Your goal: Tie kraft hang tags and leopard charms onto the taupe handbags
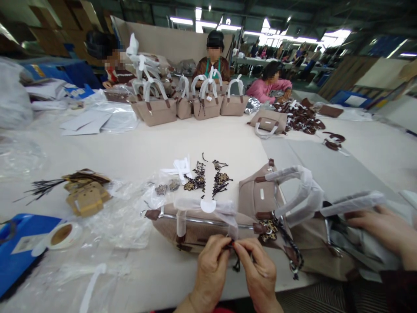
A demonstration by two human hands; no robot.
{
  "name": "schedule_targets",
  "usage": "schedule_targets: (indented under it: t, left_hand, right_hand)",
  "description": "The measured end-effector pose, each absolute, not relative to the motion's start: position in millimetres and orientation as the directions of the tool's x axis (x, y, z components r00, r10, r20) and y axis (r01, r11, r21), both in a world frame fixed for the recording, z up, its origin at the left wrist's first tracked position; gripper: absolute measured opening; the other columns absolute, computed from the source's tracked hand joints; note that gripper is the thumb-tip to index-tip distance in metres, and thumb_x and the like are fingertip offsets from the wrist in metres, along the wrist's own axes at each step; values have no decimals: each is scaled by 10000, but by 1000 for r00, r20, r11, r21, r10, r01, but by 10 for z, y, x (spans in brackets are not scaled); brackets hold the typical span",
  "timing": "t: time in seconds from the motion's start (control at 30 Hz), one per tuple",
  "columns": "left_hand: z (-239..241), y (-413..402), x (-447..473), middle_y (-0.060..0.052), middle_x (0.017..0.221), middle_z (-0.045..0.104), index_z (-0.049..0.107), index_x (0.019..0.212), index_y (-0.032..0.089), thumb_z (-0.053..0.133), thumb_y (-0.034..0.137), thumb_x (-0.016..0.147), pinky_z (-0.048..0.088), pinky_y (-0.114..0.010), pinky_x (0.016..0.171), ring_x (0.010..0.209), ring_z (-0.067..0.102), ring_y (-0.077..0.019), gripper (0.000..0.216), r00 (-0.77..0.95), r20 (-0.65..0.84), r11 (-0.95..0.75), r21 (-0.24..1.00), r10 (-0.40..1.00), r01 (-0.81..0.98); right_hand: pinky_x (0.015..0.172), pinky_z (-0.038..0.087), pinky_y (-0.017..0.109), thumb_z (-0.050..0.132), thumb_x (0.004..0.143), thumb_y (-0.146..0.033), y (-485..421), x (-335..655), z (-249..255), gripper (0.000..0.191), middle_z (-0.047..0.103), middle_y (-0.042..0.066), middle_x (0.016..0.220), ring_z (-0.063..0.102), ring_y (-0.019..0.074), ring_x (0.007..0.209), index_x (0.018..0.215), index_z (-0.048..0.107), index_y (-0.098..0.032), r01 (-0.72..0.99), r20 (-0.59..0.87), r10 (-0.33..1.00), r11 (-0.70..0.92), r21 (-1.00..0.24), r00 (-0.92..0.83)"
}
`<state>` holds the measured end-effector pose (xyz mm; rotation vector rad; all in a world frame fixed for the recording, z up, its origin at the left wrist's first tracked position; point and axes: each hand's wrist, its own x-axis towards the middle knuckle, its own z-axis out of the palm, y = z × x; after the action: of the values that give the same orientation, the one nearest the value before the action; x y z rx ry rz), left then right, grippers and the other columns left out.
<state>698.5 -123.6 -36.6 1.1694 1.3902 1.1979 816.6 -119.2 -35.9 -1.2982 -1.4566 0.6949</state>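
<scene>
Both hands, left hand (pixel 210 269) and right hand (pixel 259 271), pinched together on a dark cord (pixel 237 261) at the near edge of a tan handbag (pixel 195 226) lying on the surface (pixel 130 148). Cord attachment looks unfinished; more beaded charms (pixel 208 178) wait beyond.

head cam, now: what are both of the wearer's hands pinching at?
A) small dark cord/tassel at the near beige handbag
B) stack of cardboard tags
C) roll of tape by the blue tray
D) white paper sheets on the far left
A: the left hand and right hand meet fingertip to fingertip on a small dark cord at the front edge of the near beige handbag; the tape roll lies untouched to the left.
</scene>
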Motion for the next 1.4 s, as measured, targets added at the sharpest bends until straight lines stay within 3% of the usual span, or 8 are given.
schedule_targets:
  t: [0.17,0.3,0.4,0.5,0.7,0.97,1.2,1.4]
  left_hand:
    - [-337,-1131,7008,-46,732,652,708,700,206,560,210,745,454,-224,589,644,589,-155,155,79,-92,92,996,993,10]
    - [-370,-1054,7001,-4,537,621,688,644,163,592,219,673,431,-220,509,452,540,-111,115,22,-290,290,947,957,-139]
    - [-354,-1028,6999,-3,522,647,657,737,145,604,239,640,413,-214,466,402,525,-101,145,-25,-379,362,900,925,-242]
    - [-306,-1027,7003,2,530,657,606,751,158,614,258,629,410,-212,442,381,516,-98,158,-41,-392,367,888,919,-279]
    - [-271,-1088,7003,-19,587,671,675,709,178,578,287,701,454,-227,511,449,558,-114,146,-11,-281,278,952,960,-125]
    - [-190,-1183,7053,8,567,596,675,673,199,571,260,718,414,-189,478,444,495,-89,129,-33,-220,217,973,975,-80]
    - [-197,-1204,7023,8,569,588,675,675,192,567,242,717,409,-176,458,437,488,-82,126,-3,-231,230,969,973,-90]
    - [-264,-1272,7048,13,562,574,678,692,184,562,259,720,400,-171,431,420,475,-76,141,-7,-163,161,981,987,-111]
  right_hand:
    - [525,443,214,623,756,-263,-1194,8211,-328,100,585,-9,616,542,125,575,682,643,-199,195,120,986,95,-976,116]
    - [547,485,230,697,686,-334,-1177,8318,-385,200,660,13,691,584,134,595,825,661,-194,-166,-190,975,-169,-971,116]
    - [591,506,254,672,719,-360,-1189,8399,-387,239,685,40,749,610,136,613,892,660,-195,-296,-235,966,-194,-935,110]
    - [570,514,265,609,770,-397,-1208,8477,-343,251,683,50,740,617,144,594,904,660,-191,-247,-212,963,-168,-954,164]
    - [553,516,247,607,763,-385,-1200,8655,-221,241,673,59,788,593,140,594,904,703,-214,148,10,961,-32,-988,275]
    - [459,533,248,724,681,-274,-1191,8544,-171,160,720,25,682,641,151,508,823,670,-224,-350,-172,943,-65,-935,285]
    - [545,578,301,658,742,-329,-1282,8550,-256,206,734,68,780,686,202,611,917,691,-224,-228,-99,953,-33,-973,285]
    - [505,538,262,656,738,-306,-1339,8527,-241,143,711,29,690,630,150,523,853,706,-237,-107,-38,957,-7,-994,287]
